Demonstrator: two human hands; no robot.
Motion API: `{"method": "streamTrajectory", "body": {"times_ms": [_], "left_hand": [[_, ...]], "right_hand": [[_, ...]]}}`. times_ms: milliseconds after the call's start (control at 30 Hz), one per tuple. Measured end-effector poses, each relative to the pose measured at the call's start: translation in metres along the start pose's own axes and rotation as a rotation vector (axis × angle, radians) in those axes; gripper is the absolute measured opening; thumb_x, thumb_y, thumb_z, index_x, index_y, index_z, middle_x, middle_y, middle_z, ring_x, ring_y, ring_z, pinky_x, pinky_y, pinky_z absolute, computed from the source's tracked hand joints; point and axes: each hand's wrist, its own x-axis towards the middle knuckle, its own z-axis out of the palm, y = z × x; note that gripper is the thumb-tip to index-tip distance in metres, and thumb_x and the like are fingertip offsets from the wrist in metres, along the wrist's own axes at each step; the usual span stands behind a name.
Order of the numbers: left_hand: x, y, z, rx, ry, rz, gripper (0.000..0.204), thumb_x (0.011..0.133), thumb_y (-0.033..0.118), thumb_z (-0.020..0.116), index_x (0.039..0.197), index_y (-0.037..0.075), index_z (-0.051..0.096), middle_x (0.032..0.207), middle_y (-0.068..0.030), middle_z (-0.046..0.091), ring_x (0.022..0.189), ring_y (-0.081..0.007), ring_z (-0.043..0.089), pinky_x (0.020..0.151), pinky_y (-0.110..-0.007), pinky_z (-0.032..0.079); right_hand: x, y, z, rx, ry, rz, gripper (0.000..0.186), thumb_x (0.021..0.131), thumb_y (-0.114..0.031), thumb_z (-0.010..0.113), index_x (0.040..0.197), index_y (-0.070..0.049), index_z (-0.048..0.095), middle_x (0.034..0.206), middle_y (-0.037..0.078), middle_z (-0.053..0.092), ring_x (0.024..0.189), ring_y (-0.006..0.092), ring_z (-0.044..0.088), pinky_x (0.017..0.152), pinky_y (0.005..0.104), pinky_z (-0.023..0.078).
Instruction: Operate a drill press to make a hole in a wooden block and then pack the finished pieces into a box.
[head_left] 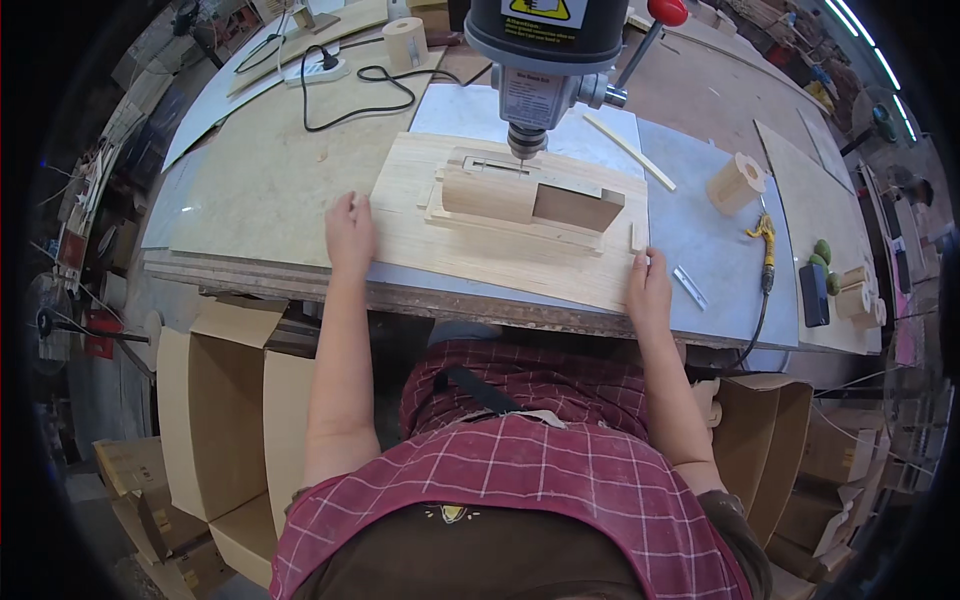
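A pale wooden board (420,250) lies on the bench with a wooden jig (487,200) on it, beneath the black-and-silver drill press (530,80) and its downward-pointing chuck (526,140). My left hand (350,228) has curled fingers at the board's left edge. My right hand (648,288) is closed on the board's right edge, near a small upright wooden strip (636,237). A short metal strip (690,287) lies right of that hand.
Octagonal wooden pieces (735,184), a thin strip (630,150), a yellow air gun (765,240), a dark rectangular object (814,295), a power strip (316,72) and cables lie on the bench (240,210). Open cardboard boxes (225,420) stand below on both sides.
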Motion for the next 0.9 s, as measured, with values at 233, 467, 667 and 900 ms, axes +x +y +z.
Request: {"method": "streamTrajectory", "body": {"times_ms": [233,467,667,900], "left_hand": [[-0.008,0.027,-0.007,0.354,-0.259,-0.078,0.035,0.089,0.032,0.035,0.104,0.007,0.056,0.090,-0.0186,0.061,0.087,-0.0370,0.057,0.072,-0.045,0.044],[-0.011,0.033,-0.008,0.389,-0.283,-0.102,0.034,0.089,0.032,0.035,0.104,0.009,0.055,0.091,-0.0193,0.061,0.085,-0.0373,0.057,0.071,-0.047,0.045],[-0.026,0.036,-0.008,0.379,-0.229,-0.106,0.033,0.089,0.031,0.035,0.104,0.009,0.055,0.088,-0.0196,0.061,0.084,-0.0378,0.057,0.070,-0.047,0.045],[-0.061,0.056,-0.005,0.347,-0.209,-0.203,0.029,0.088,0.028,0.040,0.095,0.004,0.054,0.085,-0.0213,0.060,0.082,-0.0398,0.057,0.070,-0.049,0.044]], "right_hand": [[-0.003,-0.014,-0.003,-0.123,-0.006,0.035,0.031,0.091,-0.027,0.037,0.110,-0.004,0.044,0.082,0.023,0.060,0.078,0.0419,0.057,0.066,0.0486,0.043],[-0.001,-0.017,-0.004,-0.187,-0.007,0.068,0.032,0.089,-0.027,0.039,0.112,-0.005,0.045,0.084,0.023,0.060,0.080,0.0414,0.057,0.068,0.0480,0.044],[0.015,-0.007,-0.007,-0.195,0.003,0.010,0.033,0.089,-0.026,0.040,0.113,-0.005,0.048,0.086,0.024,0.060,0.081,0.0408,0.057,0.069,0.0477,0.044],[0.051,0.021,-0.016,-0.086,-0.024,-0.055,0.034,0.089,-0.027,0.043,0.114,-0.005,0.051,0.092,0.024,0.060,0.087,0.0392,0.058,0.074,0.0431,0.045]]}}
